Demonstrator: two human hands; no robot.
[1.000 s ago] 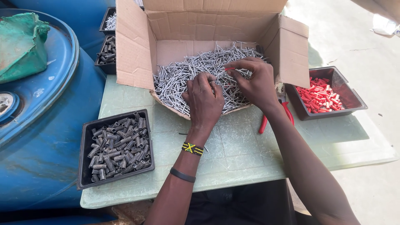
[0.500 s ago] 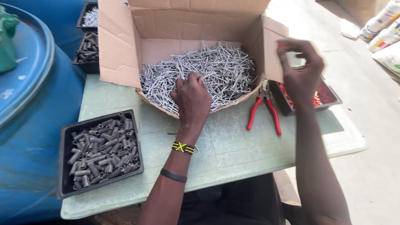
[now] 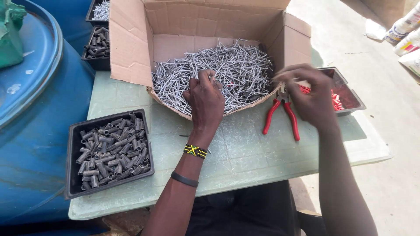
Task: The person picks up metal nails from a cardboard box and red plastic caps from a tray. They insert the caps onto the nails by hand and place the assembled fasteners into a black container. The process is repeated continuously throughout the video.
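**Hands at a box of bent metal pins**

Pinched between the fingertips of the left hand (image 3: 205, 102) is one thin grey metal pin (image 3: 213, 80), lifted just clear of the heap; it is too fine to be sure of its lie, but its long axis seems to run across the view, pointing toward the person's right. That hand hovers over the near edge of the pile of pins (image 3: 227, 70), which fills the floor of an open cardboard box (image 3: 131, 43) tipped so its mouth faces the person; the pins lie tangled in every direction.

Off to the right of that grip, the right hand (image 3: 310, 96) is curled with its fingertips drawn together by the box's right flap. Whether anything sits between those fingertips cannot be told. Just below it lie red-handled pliers (image 3: 282, 116), handles spread and pointing toward the person, nose toward the box. Beyond the right hand sits a dark tray of small red pieces (image 3: 350, 98).

Left of and nearer than the left hand, a black tray of short grey metal sleeves (image 3: 109, 150) rests on the pale green table (image 3: 245, 153). Two bands circle the left wrist. Further left stands a blue drum (image 3: 39, 131), and behind the box's left flap are two more black trays (image 3: 98, 43).
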